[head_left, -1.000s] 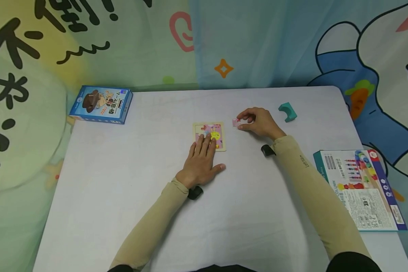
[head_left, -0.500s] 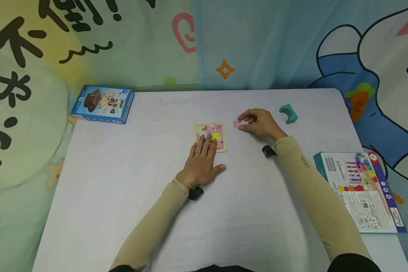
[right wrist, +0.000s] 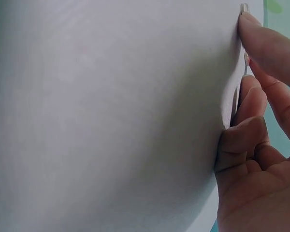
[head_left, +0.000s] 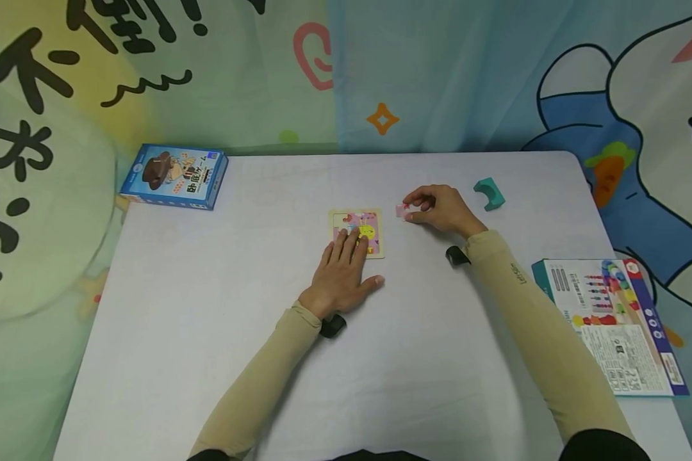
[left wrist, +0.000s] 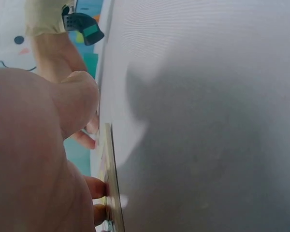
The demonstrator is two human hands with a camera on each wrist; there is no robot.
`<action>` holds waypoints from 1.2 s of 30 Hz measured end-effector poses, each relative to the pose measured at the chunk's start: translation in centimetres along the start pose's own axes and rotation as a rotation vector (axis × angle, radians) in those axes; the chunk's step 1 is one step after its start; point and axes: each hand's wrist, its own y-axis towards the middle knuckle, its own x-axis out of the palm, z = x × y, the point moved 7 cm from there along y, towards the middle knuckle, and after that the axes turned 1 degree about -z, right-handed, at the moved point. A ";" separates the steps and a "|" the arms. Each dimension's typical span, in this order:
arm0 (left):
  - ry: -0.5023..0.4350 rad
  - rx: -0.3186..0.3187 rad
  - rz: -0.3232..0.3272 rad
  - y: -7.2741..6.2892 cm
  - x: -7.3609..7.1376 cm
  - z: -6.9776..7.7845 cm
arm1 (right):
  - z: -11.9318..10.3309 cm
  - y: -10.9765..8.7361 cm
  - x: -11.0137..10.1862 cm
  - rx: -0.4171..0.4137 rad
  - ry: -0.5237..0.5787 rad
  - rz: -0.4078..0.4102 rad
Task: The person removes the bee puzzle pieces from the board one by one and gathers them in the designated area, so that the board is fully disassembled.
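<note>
My left hand (head_left: 339,275) lies flat, its straight fingertips resting on a small square picture puzzle (head_left: 371,244) with a cream frame and a yellow rabbit on pink. Part of the picture is hidden under those fingers. The left wrist view shows the puzzle's thin edge (left wrist: 111,169) and two fingertips on it. To the right of the puzzle, my right hand (head_left: 445,210) pinches a small pink puzzle piece (head_left: 401,210) between thumb and curled fingers at table level. Most of that piece is hidden by the hand; a thin end of the piece (right wrist: 244,7) shows past the thumb.
A teal arch-shaped block (head_left: 490,194) lies beyond the right hand. At the back left stands a blue box (head_left: 173,177) with a hat picture. A white and purple box (head_left: 623,339) lies at the right edge, partly beside the right sleeve. A printed curtain (head_left: 415,70) hangs behind the white table (head_left: 207,288).
Both hands, the puzzle and the pink piece keep their places. Only the head view has shifted very slightly.
</note>
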 end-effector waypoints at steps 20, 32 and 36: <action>-0.039 -0.016 0.016 0.0 0.5 -0.7 | -3.8 1.6 -0.1 -0.111 -0.066 -0.012; -0.012 -0.027 -0.005 0.1 0.4 -0.8 | -8.7 2.8 3.6 -0.295 -0.070 -0.111; -0.022 -0.030 -0.014 0.2 0.4 -1.1 | -9.4 3.2 5.0 -0.326 -0.086 -0.169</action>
